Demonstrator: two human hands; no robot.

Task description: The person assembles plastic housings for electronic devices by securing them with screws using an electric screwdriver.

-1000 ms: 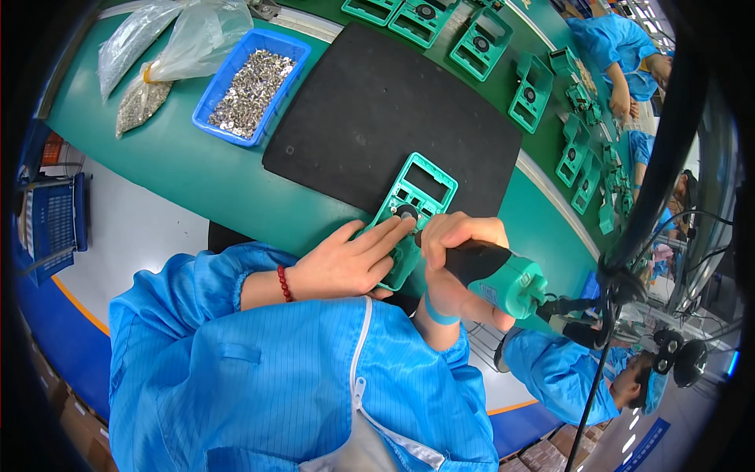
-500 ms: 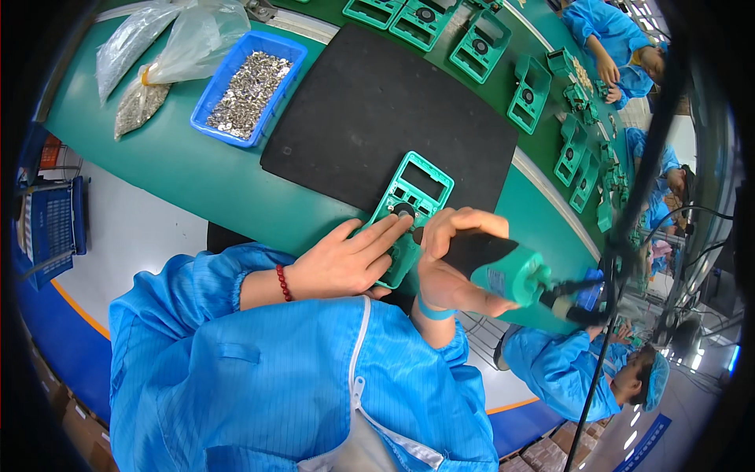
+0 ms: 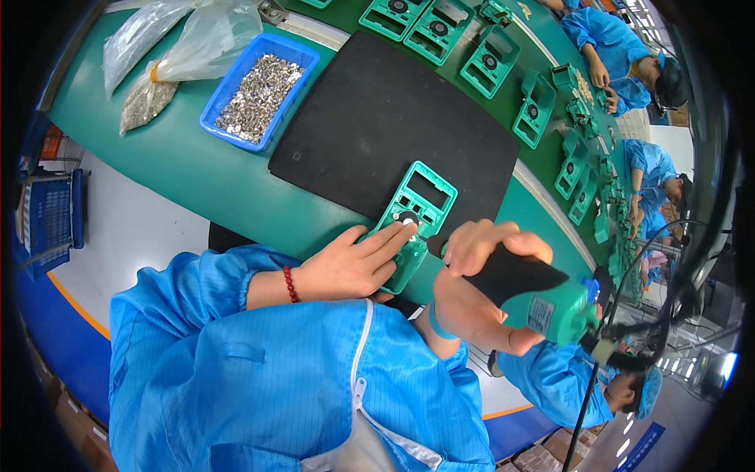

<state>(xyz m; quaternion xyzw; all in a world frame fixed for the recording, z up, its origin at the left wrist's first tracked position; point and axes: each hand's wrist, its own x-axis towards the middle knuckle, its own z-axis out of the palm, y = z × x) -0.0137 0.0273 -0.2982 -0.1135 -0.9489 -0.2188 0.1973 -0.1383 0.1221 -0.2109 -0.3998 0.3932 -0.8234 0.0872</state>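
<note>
Well to the left of the hands, a blue tray [image 3: 259, 90] of small metal parts sits on the green bench [image 3: 197, 169], with clear plastic bags [image 3: 169, 47] just beyond it. Nearer in, the left hand [image 3: 354, 263] lies flat and open, fingers stretched forward — pressing down on the lower end of a green plastic housing [image 3: 413, 216] whose upper end rests on the black mat [image 3: 393, 118]. To do this step well, that hand should hold the housing steady and flat, fingertips clear of the tool tip, while the driver stays square to the part. Just right of it, the right hand [image 3: 480, 287] is closed tight round the black grip of a green electric screwdriver [image 3: 535, 303] — its tip is hidden behind the hands. Farther right, more green housings [image 3: 535, 110] line the bench, where other workers [image 3: 621, 47] in blue sit.
</note>
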